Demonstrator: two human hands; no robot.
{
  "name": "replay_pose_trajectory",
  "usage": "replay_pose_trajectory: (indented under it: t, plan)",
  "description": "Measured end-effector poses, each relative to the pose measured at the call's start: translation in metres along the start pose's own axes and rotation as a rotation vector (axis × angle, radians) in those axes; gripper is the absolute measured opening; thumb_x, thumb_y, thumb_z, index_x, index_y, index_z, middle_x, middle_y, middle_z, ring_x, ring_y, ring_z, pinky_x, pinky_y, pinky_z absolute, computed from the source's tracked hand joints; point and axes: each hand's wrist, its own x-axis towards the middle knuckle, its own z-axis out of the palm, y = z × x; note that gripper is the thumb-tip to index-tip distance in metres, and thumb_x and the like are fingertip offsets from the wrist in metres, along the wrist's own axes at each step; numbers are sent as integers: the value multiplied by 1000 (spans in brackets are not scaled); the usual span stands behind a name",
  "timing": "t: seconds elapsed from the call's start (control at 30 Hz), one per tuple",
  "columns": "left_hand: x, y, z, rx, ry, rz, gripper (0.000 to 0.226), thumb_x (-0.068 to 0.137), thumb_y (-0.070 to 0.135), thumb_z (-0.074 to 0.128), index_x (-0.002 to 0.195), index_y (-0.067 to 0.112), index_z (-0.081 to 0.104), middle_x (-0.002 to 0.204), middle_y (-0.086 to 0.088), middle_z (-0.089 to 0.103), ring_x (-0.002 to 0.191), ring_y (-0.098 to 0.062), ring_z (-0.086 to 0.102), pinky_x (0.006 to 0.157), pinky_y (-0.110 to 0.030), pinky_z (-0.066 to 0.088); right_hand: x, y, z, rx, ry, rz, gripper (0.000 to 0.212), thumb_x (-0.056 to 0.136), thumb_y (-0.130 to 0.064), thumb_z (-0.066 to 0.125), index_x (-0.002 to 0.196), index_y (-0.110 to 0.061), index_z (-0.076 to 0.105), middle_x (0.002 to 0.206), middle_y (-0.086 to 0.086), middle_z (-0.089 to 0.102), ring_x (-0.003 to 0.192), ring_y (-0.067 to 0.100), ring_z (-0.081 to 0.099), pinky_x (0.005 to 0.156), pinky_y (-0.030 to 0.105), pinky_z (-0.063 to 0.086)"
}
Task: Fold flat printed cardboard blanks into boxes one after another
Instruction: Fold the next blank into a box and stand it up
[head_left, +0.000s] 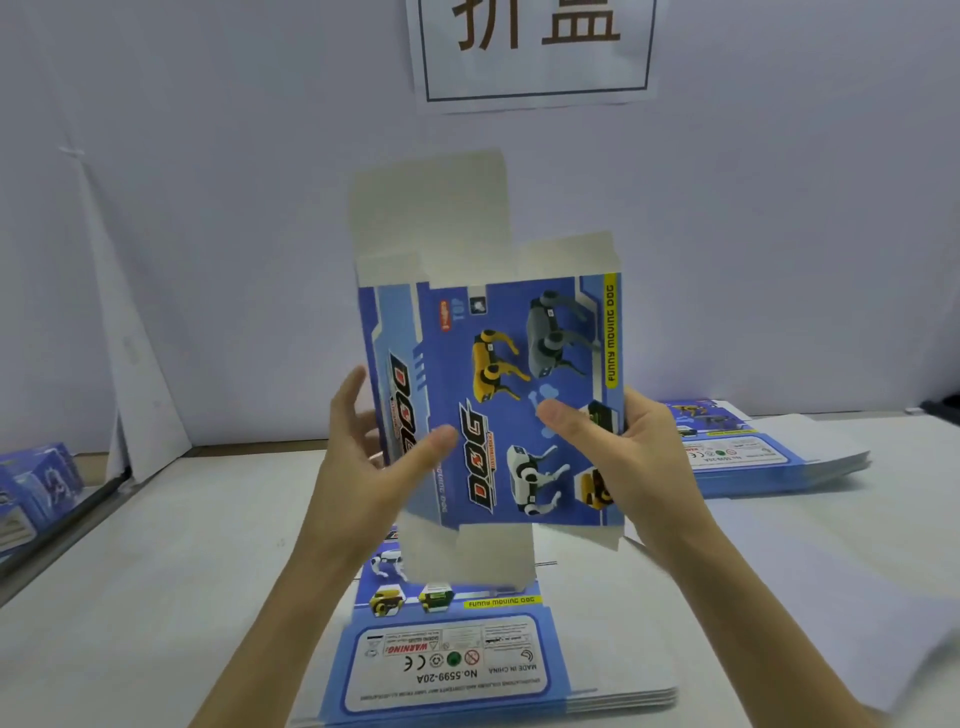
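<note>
A cardboard blank (498, 395) is held upright in the air above the table, between both hands and near the middle of the view. It is thin, glossy card printed in blue, with yellow, grey and white toy dogs and the word DOG running sideways. Its unprinted flaps are matt grey-white, one tall flap standing up at the top left and shorter ones at the top right and bottom. The card bends along a crease at its left side. The left hand (374, 457) grasps the left edge, thumb pressed on the printed face and fingers reaching behind. The right hand (618, 457) clasps the right edge the same way, thumb on the front. Below lies a near stack (467, 654) of flat blanks, its top sheet showing a white warning panel upside down. A second stack (753, 452) lies further right. Both rest on a pale, smooth table (156, 571) that meets a plain whitish wall (208, 208). A paper sign (535, 52) with large dark characters hangs on the wall, cut off by the top edge. At the far left, blue folded boxes (36, 483) are blurred and partly out of frame. Most of the fingers are hidden behind the card, and the small print is too fine to read.
</note>
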Motion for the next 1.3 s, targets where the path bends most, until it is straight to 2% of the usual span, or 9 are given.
replay_pose_trajectory:
  t: [0.13, 0.2, 0.33, 0.5, 0.7, 0.83, 0.9, 1.17, 1.3]
  plan:
    - [0, 0, 0, 25, -71, 90, 106, 50, 43, 88, 135, 52, 24, 110, 24, 63, 101, -1, 64, 74, -15, 55, -3, 0, 5, 49, -142, -57, 10, 76, -21, 75, 85, -25, 70, 72, 1, 73, 60, 18, 70, 46, 25, 53]
    - [2, 0, -4, 22, -88, 133, 107, 47, 39, 89, 135, 42, 30, 109, 20, 65, 100, -6, 66, 73, -15, 54, -2, 0, 2, 32, -188, -32, 11, 81, -43, 69, 85, -33, 70, 76, -11, 72, 69, 5, 69, 57, 22, 53]
    - [-2, 7, -17, 172, -184, 268, 95, 49, 37, 85, 129, 26, 35, 117, 20, 60, 104, -4, 63, 84, -17, 52, 4, 1, -12, 309, -261, 132, 72, 80, -72, 22, 123, -27, 58, 111, -5, 71, 104, 12, 66, 80, 23, 53]
    - [-5, 14, -14, 392, -300, 362, 92, 58, 35, 85, 131, 24, 28, 124, 27, 49, 109, 5, 56, 82, -10, 50, 7, -1, -17, 469, -332, 289, 64, 51, -77, 69, 98, -33, 75, 98, 5, 54, 83, 20, 39, 91, 39, 43]
    - [-7, 16, -9, 464, -268, 387, 96, 53, 43, 87, 129, 16, 34, 120, 16, 55, 103, 3, 57, 82, -7, 48, 7, -3, -28, 468, -402, 389, 62, 46, -62, 78, 95, -24, 75, 91, 9, 60, 82, 26, 44, 82, 39, 47]
    - [-9, 12, -6, 581, -296, 484, 94, 54, 16, 93, 123, 37, 32, 112, 24, 52, 98, 14, 54, 72, 2, 43, 6, 3, -27, 176, -150, 412, 15, 85, -28, 59, 88, -17, 68, 83, 6, 65, 71, 18, 63, 61, 29, 57]
    - [-9, 11, -6, 617, -307, 486, 93, 55, 13, 92, 120, 43, 32, 112, 27, 49, 99, 16, 52, 72, 4, 41, 7, 4, -27, -45, -84, 371, 24, 96, -11, 43, 86, -15, 65, 85, 6, 63, 77, 19, 64, 57, 29, 58]
    - [-4, 7, -11, 548, -285, 438, 87, 58, 20, 90, 123, 33, 34, 118, 23, 47, 104, 11, 52, 72, 0, 44, 7, -6, -29, -331, -145, 316, 27, 98, -17, 44, 92, 0, 64, 100, 25, 59, 87, 27, 60, 64, 40, 61]
    - [-4, 6, -16, 550, -291, 436, 86, 58, 17, 90, 123, 31, 35, 117, 23, 48, 102, 11, 53, 71, 2, 43, 4, -11, -28, -294, -193, 354, 23, 98, -23, 48, 95, -10, 66, 93, 10, 65, 78, 18, 64, 56, 30, 58]
